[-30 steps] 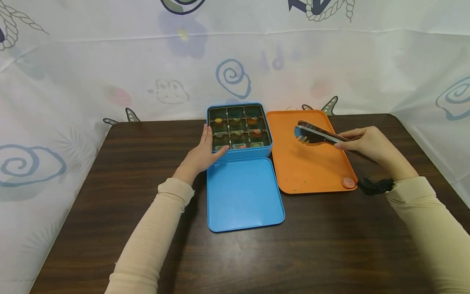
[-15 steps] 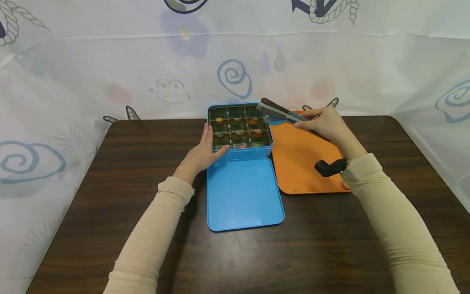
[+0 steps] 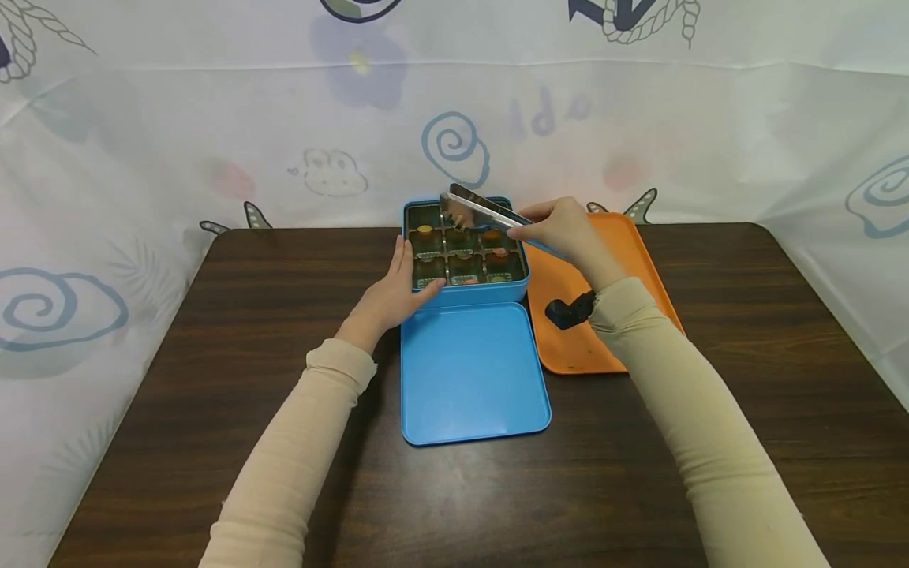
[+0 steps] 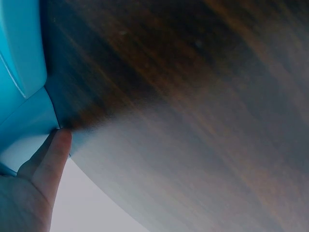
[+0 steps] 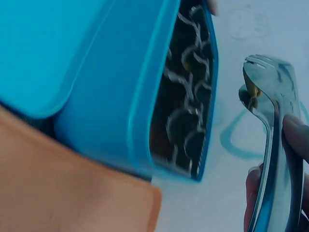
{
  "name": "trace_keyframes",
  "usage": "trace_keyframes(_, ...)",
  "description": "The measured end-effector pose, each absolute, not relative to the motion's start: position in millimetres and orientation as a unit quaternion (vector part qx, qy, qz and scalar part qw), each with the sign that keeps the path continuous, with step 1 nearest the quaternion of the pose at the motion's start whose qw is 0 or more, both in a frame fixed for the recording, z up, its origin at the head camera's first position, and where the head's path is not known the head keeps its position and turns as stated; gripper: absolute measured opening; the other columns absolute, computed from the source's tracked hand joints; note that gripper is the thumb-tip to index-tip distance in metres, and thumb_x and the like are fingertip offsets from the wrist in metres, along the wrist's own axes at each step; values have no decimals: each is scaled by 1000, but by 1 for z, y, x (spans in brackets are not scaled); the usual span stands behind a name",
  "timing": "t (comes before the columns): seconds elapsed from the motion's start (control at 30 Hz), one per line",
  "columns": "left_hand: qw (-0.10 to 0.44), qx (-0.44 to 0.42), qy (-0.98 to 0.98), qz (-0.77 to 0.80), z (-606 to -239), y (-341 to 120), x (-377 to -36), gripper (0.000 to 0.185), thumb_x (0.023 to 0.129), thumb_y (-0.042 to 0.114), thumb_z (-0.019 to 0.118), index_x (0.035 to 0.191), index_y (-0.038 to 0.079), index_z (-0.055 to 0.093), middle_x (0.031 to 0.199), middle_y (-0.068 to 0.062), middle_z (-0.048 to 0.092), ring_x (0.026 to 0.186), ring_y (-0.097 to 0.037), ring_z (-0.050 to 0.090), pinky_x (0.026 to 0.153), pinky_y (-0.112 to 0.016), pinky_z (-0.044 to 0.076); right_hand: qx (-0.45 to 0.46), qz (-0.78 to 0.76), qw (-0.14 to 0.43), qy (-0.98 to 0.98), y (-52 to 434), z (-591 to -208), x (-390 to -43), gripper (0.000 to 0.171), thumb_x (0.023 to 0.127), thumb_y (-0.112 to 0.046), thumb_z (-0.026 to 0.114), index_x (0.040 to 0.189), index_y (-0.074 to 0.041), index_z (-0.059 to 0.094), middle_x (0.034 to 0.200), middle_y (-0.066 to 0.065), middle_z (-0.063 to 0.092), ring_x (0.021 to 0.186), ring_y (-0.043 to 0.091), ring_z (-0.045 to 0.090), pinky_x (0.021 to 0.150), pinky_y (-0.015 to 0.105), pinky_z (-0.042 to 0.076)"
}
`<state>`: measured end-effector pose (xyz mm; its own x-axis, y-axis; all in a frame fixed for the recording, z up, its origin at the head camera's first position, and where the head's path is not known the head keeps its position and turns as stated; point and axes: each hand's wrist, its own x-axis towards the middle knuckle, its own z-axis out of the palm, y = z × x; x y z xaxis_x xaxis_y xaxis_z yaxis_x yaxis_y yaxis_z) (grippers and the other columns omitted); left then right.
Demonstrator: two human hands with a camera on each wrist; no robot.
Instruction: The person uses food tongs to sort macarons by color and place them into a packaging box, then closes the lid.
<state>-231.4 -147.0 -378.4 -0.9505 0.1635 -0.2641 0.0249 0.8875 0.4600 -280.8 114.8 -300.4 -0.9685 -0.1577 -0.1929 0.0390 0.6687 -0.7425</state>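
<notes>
A blue tin box [image 3: 472, 295] with a dark insert of small square compartments stands at the back of the table. Small coloured round pieces show in several compartments. My left hand [image 3: 383, 306] rests on the box's left side with straight fingers, its thumb along the front rim. Metal tongs [image 3: 484, 208] are held in my right hand [image 3: 566, 238], their heads above the back row of compartments. In the right wrist view a small golden-brown patch [image 5: 253, 91] shows between the tong heads; I cannot tell whether it is a held piece or a reflection.
A blue lid [image 3: 474, 375] lies flat in front of the box. To the right sits an orange tray [image 3: 635, 241], partly covered by my right forearm. A black wrist strap piece [image 3: 570, 311] hangs over the tray. A patterned white cloth [image 3: 284, 118] rises behind the table [image 3: 284, 268].
My right hand has carried the tongs leftward from over the orange tray to above the box. A pink disc at the tray's near right corner is now hidden by my sleeve. My left hand has stayed put.
</notes>
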Motion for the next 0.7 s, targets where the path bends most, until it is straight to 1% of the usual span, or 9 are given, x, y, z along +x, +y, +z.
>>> trace_keyframes(0.23, 148, 52, 959, 236, -378, -148, -231, 95, 94, 67, 33, 151, 14, -21, 159, -1, -27, 79, -30, 66, 51, -31, 43, -49, -375, 107, 920, 89, -310, -281, 48, 87, -29, 71, 130, -10, 61, 132, 13, 58, 117, 31, 54, 95, 44, 47)
trace_keyframes(0.47, 153, 49, 959, 234, -378, -146, -231, 95, 93, 68, 32, 151, 16, -23, 157, 2, -30, 94, -34, 66, 58, -33, 47, -63, -341, 88, 934, 74, -317, -277, 47, 87, -31, 71, 129, -11, 62, 125, 13, 63, 113, 30, 56, 91, 41, 48)
trace_keyframes(0.53, 154, 49, 959, 233, -378, -146, -231, 95, 93, 68, 32, 150, 17, -24, 157, 3, -31, 96, -35, 65, 60, -33, 48, -69, -337, 83, 935, 71, -318, -276, 48, 87, -31, 71, 129, -10, 62, 123, 13, 64, 111, 30, 57, 91, 41, 48)
trace_keyframes(0.7, 154, 48, 960, 231, -379, -147, -231, 95, 93, 68, 32, 150, 17, -24, 157, 2, -31, 93, -34, 66, 59, -33, 48, -84, -332, 78, 936, 68, -323, -274, 51, 86, -32, 71, 131, -9, 60, 127, 13, 62, 114, 30, 56, 94, 40, 47)
